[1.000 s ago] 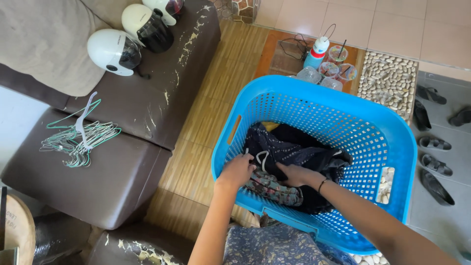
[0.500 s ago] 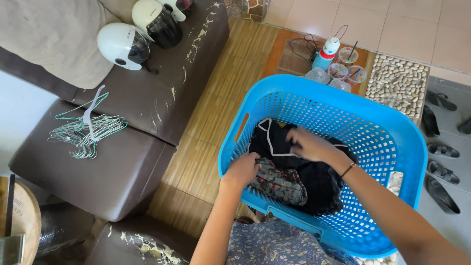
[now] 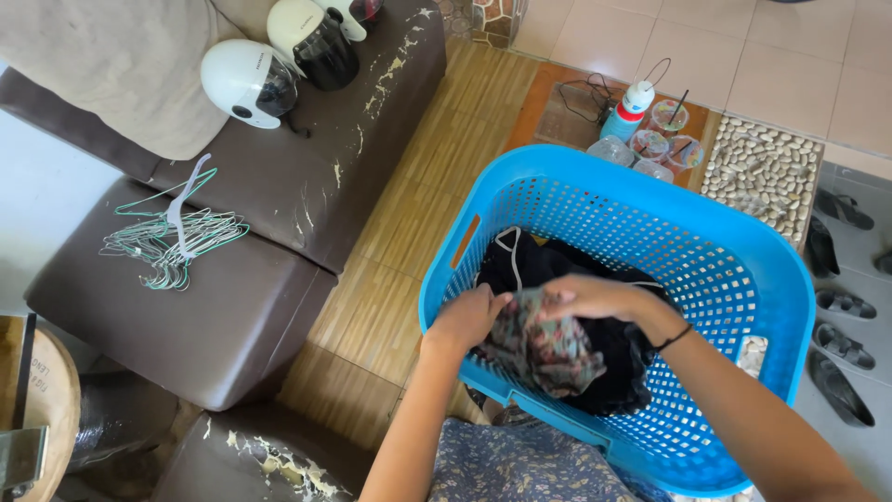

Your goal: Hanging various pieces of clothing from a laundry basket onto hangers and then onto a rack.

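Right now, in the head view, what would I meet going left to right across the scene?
Wire hangers → white helmet → left hand → patterned garment → right hand → pebble mat → sandals.

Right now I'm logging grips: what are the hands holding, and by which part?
Both the left hand and right hand grip the patterned garment by its bunched top edge, over the blue basket.

A worn brown sofa (image 3: 372, 121) runs along the left, two white helmets (image 3: 249, 82) sitting at its far end against a beige cushion (image 3: 111, 65). On the brown ottoman (image 3: 186, 316) just beside it lies a tangle of wire hangers (image 3: 172, 244). Over on the wood-plank floor (image 3: 409, 214) stands a blue laundry basket (image 3: 743, 279), with plastic cups (image 3: 664, 139) near its far edge and sandals (image 3: 841, 302) lined up at the right.
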